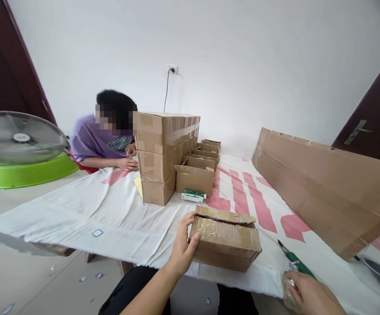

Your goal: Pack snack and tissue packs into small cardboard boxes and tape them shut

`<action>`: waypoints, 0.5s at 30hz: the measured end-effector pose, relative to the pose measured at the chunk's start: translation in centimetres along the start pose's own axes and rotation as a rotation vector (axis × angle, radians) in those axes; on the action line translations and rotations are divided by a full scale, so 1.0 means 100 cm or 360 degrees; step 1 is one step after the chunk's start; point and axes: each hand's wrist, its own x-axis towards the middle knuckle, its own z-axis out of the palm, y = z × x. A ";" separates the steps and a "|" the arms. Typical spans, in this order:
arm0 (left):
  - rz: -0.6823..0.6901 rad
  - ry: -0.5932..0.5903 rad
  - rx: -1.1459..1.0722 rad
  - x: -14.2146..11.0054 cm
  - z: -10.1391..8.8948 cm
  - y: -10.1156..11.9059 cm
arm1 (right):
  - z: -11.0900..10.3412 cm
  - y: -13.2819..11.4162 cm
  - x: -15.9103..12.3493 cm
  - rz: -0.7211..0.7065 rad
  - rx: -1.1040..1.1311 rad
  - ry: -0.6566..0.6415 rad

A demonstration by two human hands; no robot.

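A small taped cardboard box lies near the front edge of the cloth-covered table, its top flap partly lifted. My left hand grips the box's left end, with the thumb on the side and the fingers over the top. My right hand is at the lower right, closed on a crumpled wad of clear tape. A green-handled cutter lies on the cloth just above that hand.
A stack of sealed boxes and a row of open small boxes stand mid-table, with a small green-and-white pack before them. A large flat cardboard sheet leans at right. Another person bends over the far left side. A fan stands left.
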 end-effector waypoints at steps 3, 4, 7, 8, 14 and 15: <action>0.0021 -0.0039 0.0060 0.001 -0.002 -0.001 | -0.006 -0.010 0.008 0.0006 -0.0088 0.0221; 0.0024 -0.0046 0.0077 0.001 -0.002 -0.001 | -0.007 -0.013 0.011 -0.0013 -0.0106 0.0279; 0.0049 -0.0031 0.0100 0.003 -0.005 0.001 | -0.005 -0.015 0.019 -0.0088 -0.0142 0.0392; 0.0059 -0.0026 0.0089 0.003 -0.006 0.002 | -0.005 -0.015 0.021 -0.0122 -0.0142 0.0437; 0.0129 -0.0170 -0.0134 0.003 -0.016 0.018 | -0.025 -0.021 0.036 -0.0375 -0.0046 0.0934; 0.0140 -0.0190 -0.0192 0.003 -0.017 0.020 | -0.030 -0.025 0.038 -0.0415 -0.0026 0.0998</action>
